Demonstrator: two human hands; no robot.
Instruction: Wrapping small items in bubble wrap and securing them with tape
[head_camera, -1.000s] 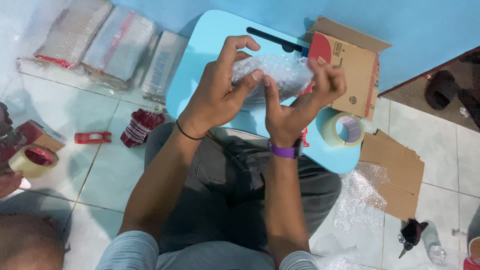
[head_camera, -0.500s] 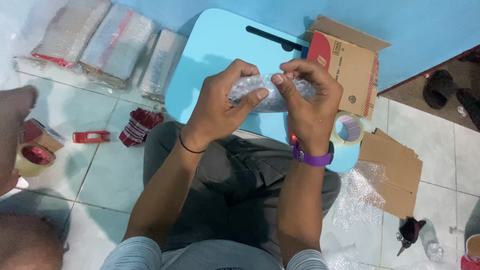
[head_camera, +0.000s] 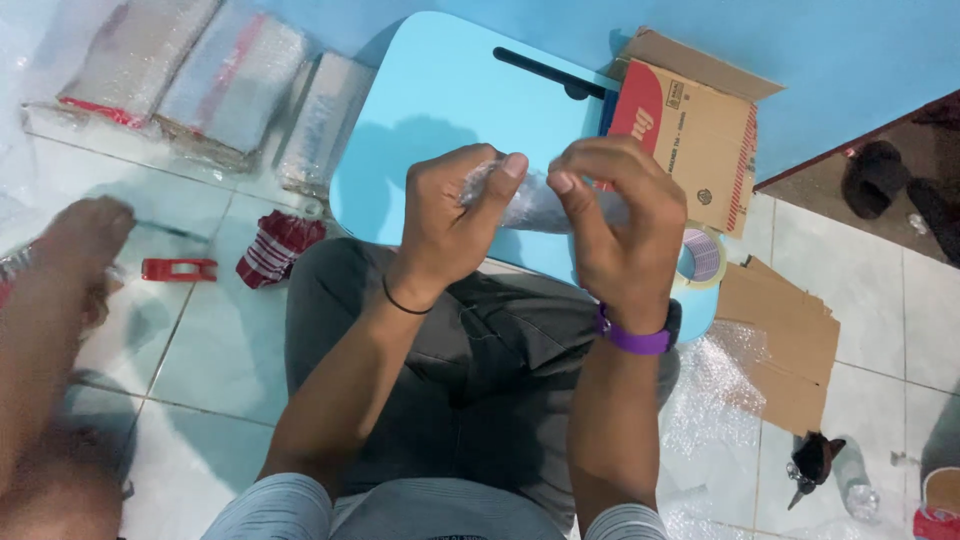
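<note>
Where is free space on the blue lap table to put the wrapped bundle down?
The lap table is bare on its left and middle, between the black slot and the left hand. Its right edge is crowded by the cardboard box and tape roll.

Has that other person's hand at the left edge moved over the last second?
Yes. The other person's hand has come in from the left edge, toward the red tape dispenser on the floor, which has stayed put. It now hovers close to its left.
</note>
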